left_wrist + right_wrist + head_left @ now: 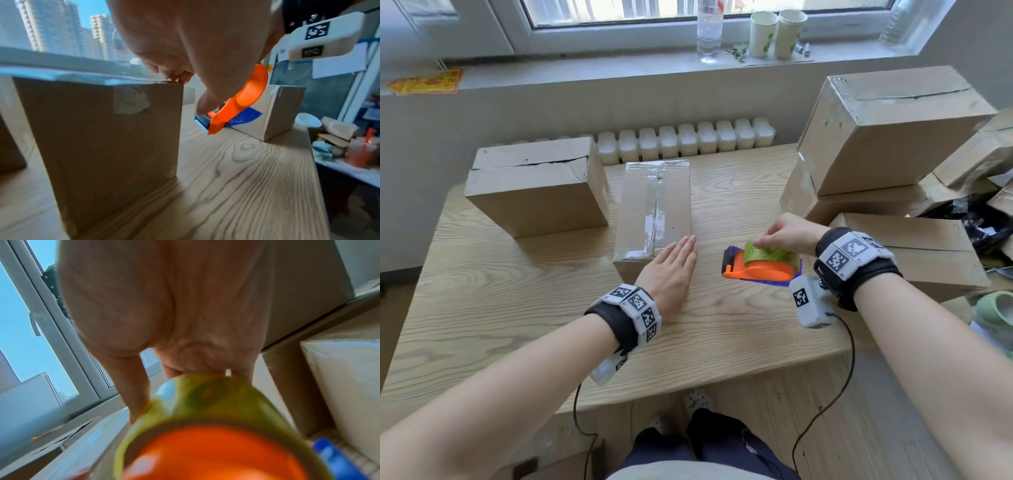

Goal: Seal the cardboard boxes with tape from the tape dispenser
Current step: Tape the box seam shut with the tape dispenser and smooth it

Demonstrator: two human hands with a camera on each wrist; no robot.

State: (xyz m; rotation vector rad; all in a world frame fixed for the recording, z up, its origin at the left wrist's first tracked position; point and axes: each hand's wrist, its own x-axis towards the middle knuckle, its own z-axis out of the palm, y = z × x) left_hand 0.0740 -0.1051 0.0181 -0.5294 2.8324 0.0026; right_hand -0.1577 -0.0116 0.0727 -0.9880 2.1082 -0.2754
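- Left hand [671,270]: flat, fingers straight, fingertips touching the near right corner of the taped middle box [654,209].
- Right hand [787,234]: fingers curled over the green tape roll of the tape dispenser [760,265] (orange and blue body), just right of that box, over the wooden table [517,308].
- Left box [537,185]: top seam untaped.
- Stacked boxes [887,137]: far right.

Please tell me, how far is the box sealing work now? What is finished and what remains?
Done: the middle box carries shiny tape along its top seam. In hand: the right hand holds the tape dispenser by its roll, while the left hand lies flat against that box's near corner. Left: the left box shows an open, untaped seam. The stacked boxes on the right look partly taped; I cannot judge them fully.
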